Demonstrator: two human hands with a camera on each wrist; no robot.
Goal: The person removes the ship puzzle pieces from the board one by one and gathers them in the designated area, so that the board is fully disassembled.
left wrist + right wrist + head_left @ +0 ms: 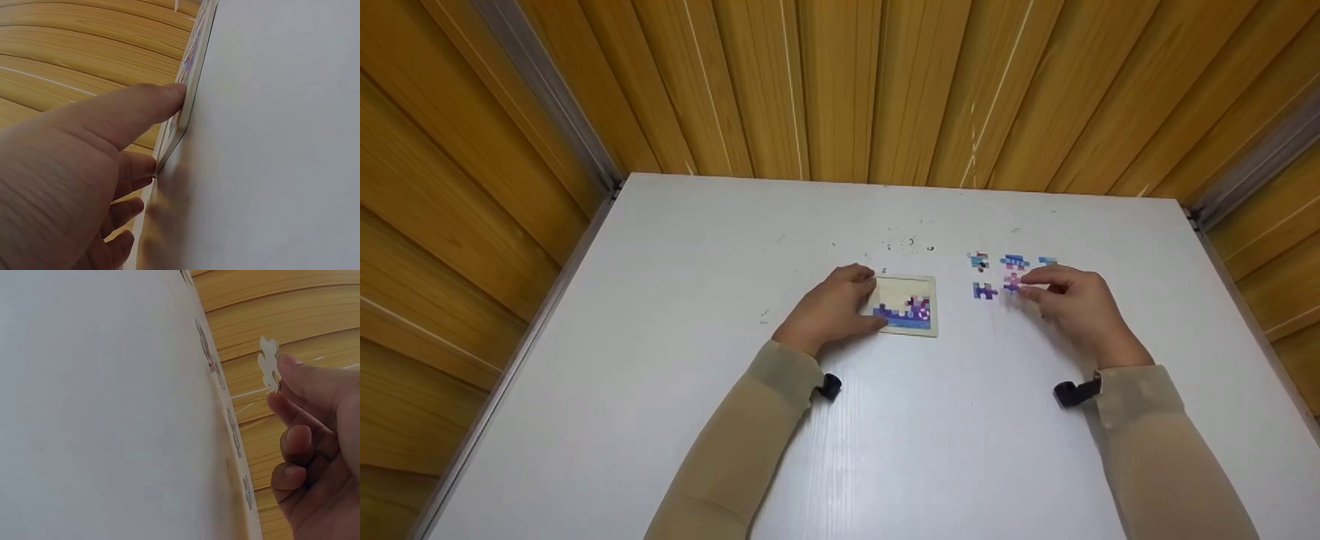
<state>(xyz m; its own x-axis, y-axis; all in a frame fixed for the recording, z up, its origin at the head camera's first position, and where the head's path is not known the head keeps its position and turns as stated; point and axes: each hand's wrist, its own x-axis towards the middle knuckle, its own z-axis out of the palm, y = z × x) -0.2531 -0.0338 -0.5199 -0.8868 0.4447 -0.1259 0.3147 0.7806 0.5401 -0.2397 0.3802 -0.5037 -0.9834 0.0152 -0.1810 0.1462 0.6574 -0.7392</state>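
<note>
Beige sleeves (739, 435) lead to a right hand (1071, 304) pinching a pink-and-purple, pale-backed jigsaw piece (1011, 282) above the table (945, 450) and a left hand (834, 304) gripping a part-filled puzzle tray (934, 311), thumb and fingers apart.

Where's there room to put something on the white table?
Between the table's left edge and the left sleeve, or between that and the right sleeve. Crowded: right of the puzzle frame, where loose pieces lie by the right hand.
</note>
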